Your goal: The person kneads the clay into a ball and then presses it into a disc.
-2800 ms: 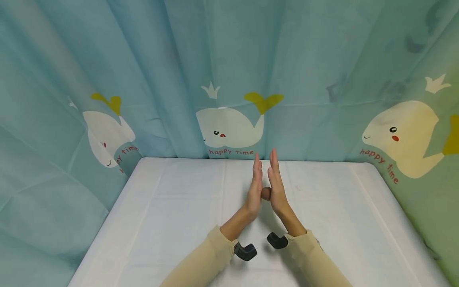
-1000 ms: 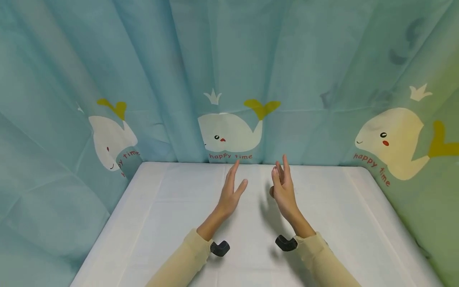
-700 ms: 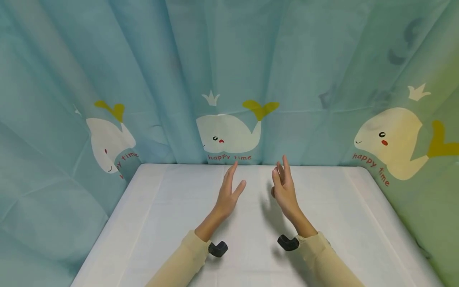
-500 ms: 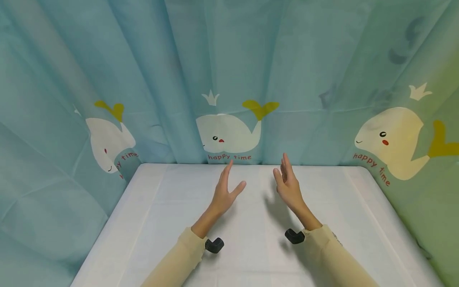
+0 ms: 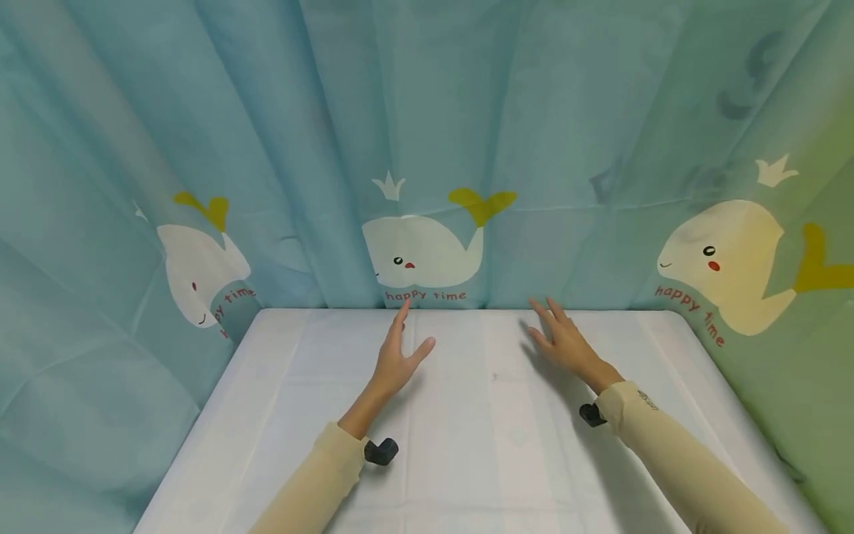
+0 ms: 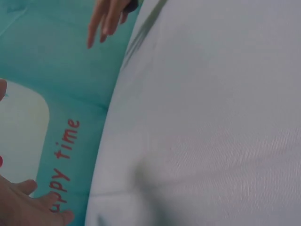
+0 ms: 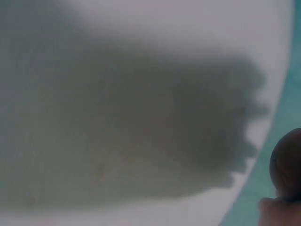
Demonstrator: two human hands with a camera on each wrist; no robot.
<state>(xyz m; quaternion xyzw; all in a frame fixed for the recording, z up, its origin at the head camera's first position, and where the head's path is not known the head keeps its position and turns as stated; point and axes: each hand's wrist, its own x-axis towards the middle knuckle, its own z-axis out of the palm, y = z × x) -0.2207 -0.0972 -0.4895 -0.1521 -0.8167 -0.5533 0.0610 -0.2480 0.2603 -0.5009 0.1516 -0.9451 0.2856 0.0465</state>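
My left hand hovers above the left middle of the table, fingers extended and thumb spread away, with nothing in it. Its fingers also show at the lower left of the left wrist view. My right hand is over the right back of the table, palm down with fingers spread. A dark brown ball is at the right edge of the right wrist view, held at the palm side just above a fingertip. In the head view the hand's back hides this ball; I cannot tell which fingers hold it.
A white cloth covers the table; a tiny dark speck lies near its middle. Blue-green curtains printed with whales hang along the back and both sides. Black wrist cameras sit at both cuffs.
Earlier both palms pressed the brown ball between them. The hands then parted, the ball staying with the right hand, which has moved right and turned palm down. The left hand has moved left.
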